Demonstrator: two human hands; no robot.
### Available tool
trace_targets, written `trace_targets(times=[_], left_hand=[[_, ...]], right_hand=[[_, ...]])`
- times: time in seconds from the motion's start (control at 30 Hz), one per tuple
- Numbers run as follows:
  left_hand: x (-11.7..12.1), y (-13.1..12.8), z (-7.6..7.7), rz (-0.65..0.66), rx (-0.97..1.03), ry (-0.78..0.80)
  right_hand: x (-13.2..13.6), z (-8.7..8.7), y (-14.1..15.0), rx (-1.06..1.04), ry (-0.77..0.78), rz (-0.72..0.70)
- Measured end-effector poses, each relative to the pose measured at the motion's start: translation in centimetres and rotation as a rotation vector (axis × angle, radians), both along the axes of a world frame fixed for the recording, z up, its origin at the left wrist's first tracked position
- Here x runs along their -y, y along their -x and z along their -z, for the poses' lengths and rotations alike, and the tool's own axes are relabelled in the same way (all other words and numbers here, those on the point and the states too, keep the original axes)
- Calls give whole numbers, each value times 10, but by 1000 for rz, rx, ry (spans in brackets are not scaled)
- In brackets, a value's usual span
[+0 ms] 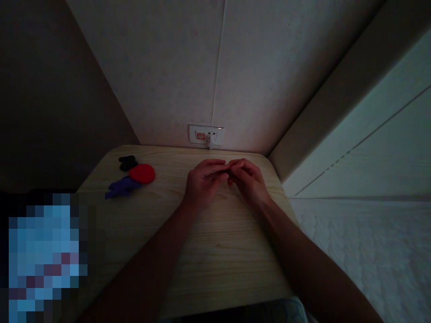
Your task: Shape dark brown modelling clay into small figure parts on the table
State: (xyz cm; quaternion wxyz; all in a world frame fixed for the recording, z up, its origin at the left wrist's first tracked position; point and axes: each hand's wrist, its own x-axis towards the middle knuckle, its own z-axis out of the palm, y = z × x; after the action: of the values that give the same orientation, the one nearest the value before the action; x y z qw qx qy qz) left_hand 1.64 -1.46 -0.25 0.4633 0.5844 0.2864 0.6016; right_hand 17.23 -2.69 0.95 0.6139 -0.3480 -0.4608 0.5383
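Note:
Over the far middle of the table, my left hand [204, 180] and my right hand [248, 178] meet at the fingertips. The fingers of both are closed in a pinch around something small and dark, mostly hidden by the fingers, so I cannot make out what it is. To the left of my hands lie a flat round red piece [142, 174], a purple piece [121, 186] of uneven shape, and a black lump [128, 163]. These three look like soft modelling clay and touch or overlap one another.
The pale wooden table [215, 251] has rounded far corners and stands against a wall. A wall socket [199, 133] with a plug and a white cable sits just above its far edge. At right are a pale cabinet panel [377, 148] and a white quilted surface [373, 251]. Pixelation covers the lower left.

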Motion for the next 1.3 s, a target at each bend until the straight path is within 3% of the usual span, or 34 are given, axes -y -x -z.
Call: trace_targets(times=[0.2,0.53,0.83,1.0,1.3], left_hand=[[0,0,-2,-9,-23,-8],[-4,2,1,-25,9,52],[-2,1,-2,14,60,150],[-2,2,-3,-2,35,102],[-3,1,-2,0,71,34]], right_hand=[[-1,0,1,-4,60,-8],[3,1,4,119,-107,89],[9,-6,5,185,-121,122],[7,-3,3,128,-145,68],[1,-3,2,-138,106,-59]])
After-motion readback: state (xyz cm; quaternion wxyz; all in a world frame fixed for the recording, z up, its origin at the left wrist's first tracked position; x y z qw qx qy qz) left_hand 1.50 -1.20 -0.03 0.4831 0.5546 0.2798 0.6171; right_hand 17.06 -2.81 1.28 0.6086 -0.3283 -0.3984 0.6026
